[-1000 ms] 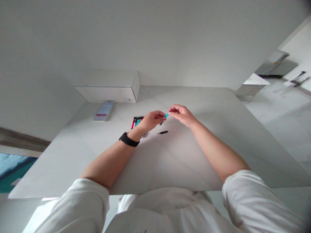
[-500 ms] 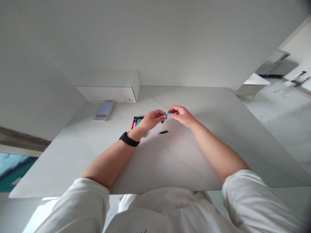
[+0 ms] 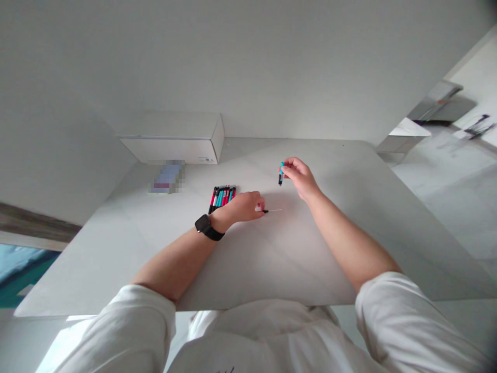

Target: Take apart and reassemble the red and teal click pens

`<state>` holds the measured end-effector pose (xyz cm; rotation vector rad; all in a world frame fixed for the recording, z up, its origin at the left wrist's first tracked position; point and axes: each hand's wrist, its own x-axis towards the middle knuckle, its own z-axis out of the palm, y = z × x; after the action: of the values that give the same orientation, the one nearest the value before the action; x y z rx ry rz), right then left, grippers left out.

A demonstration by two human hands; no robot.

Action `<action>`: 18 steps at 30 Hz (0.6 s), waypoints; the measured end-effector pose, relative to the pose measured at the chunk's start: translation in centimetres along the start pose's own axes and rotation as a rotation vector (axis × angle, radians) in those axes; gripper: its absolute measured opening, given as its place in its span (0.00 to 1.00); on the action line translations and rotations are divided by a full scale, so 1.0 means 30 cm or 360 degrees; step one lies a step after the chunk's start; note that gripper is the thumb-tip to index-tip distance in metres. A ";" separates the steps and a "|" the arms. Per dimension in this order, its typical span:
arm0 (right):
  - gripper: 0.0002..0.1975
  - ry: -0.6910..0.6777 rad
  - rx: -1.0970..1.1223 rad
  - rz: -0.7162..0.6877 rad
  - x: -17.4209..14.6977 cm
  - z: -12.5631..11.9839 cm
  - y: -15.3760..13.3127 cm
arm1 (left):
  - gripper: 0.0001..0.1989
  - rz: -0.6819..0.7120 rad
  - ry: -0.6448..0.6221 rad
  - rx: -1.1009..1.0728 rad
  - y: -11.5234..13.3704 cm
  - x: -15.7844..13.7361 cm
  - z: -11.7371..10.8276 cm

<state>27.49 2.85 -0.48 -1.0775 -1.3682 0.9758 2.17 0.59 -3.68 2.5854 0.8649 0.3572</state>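
One short teal-and-black pen piece (image 3: 281,176) is pinched between the thumb and fingers of the right hand (image 3: 303,179), teal end up and black end down, seemingly raised off the counter (image 3: 306,248). The left hand (image 3: 245,206) is lower and nearer the body, its fingers curled at the dark end of a loose pen part (image 3: 266,211), whose thin pale length sticks out past the fingertips toward the right. Whether those fingers grip it or only touch it, I cannot tell.

The step in hand looks like handling two separate pen parts, one per hand. As I judge it, taking up the loose part calls for a light, exact pinch at its thicker dark end, so that the slim end is not bent or rolled away, while the right hand holds its piece steady.

Several pens (image 3: 223,196) in red, teal, white and black lie side by side in a row just beyond the left wrist, partly covered by that hand; they rest directly on the counter, in no holder. The one clear container is a long white box (image 3: 171,150) at the back left, closed, its contents hidden. Just before it lies a bluish packet (image 3: 167,177), too blurred to read.
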 end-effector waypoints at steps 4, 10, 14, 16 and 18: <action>0.20 -0.0026 -0.0168 -0.0064 0.003 -0.005 0.014 | 0.09 -0.0033 0.0131 -0.0025 0.001 0.004 -0.054; 0.12 -0.0137 -0.0659 -0.0280 -0.018 0.000 0.026 | 0.06 -0.0288 0.0339 -0.0057 -0.051 -0.007 -0.166; 0.07 -0.0258 -0.0883 -0.0380 -0.030 0.006 0.033 | 0.06 -0.0348 0.0498 0.0020 -0.075 -0.012 -0.186; 0.06 -0.0283 -0.0956 -0.0414 -0.032 0.008 0.034 | 0.06 -0.0353 0.0549 0.0036 -0.074 -0.011 -0.184; 0.06 -0.0287 -0.1009 -0.0431 -0.034 0.011 0.032 | 0.06 -0.0357 0.0570 0.0065 -0.069 -0.009 -0.181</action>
<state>27.24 2.11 -1.70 -1.2328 -1.9888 0.4472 -1.05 3.45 0.23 2.4640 1.2816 0.7568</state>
